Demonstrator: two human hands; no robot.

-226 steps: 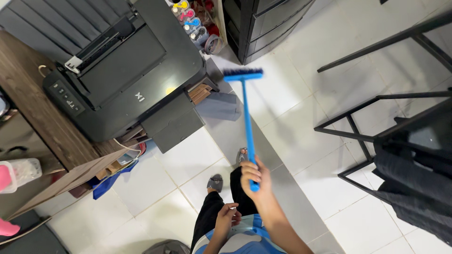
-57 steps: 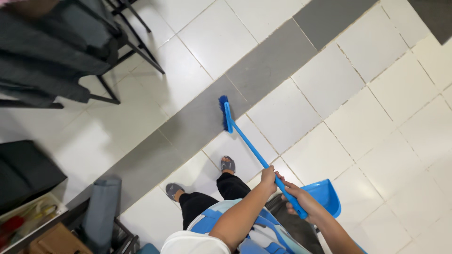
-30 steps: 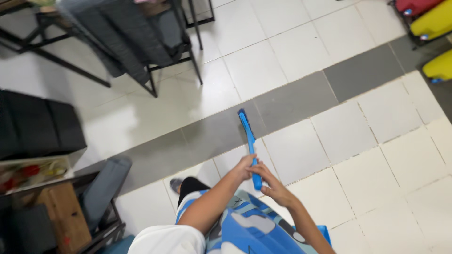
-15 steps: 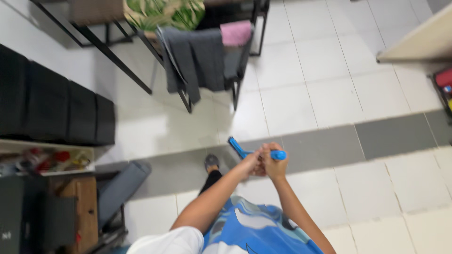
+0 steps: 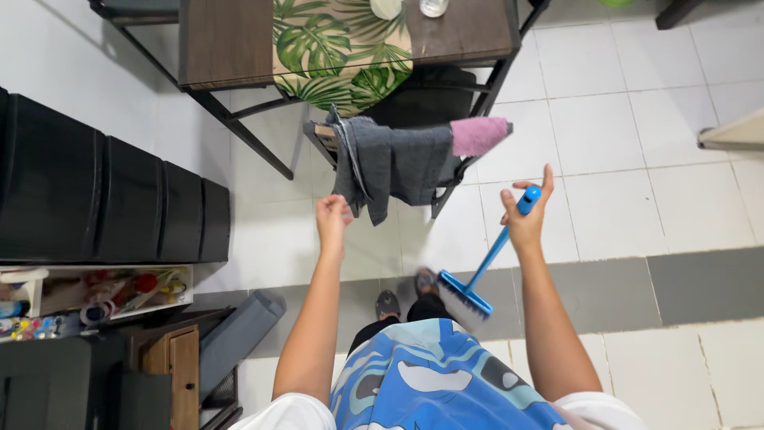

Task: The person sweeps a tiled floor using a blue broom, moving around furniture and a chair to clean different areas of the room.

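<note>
- The right hand grips the top end of the blue hand broom with thumb and lower fingers, the index finger sticking up loose; that high hold lets the handle slant down and leftward so the bristle head hangs low near the person's knees, off the floor as far as the view shows.
- The left hand is empty, fingers loosely curled and half open, raised toward the grey garment (just short of it, whether it touches I cannot tell).
- The grey garment is draped over the back of a black metal chair, with a pink cloth laid over the same rail beside it, both hung there to stay off the tiles.
- The chair is pushed in under a wooden bench carrying a leaf-print runner.
- Black drawer units stand along the left, and a grey tile band crosses the white floor below the broom.
</note>
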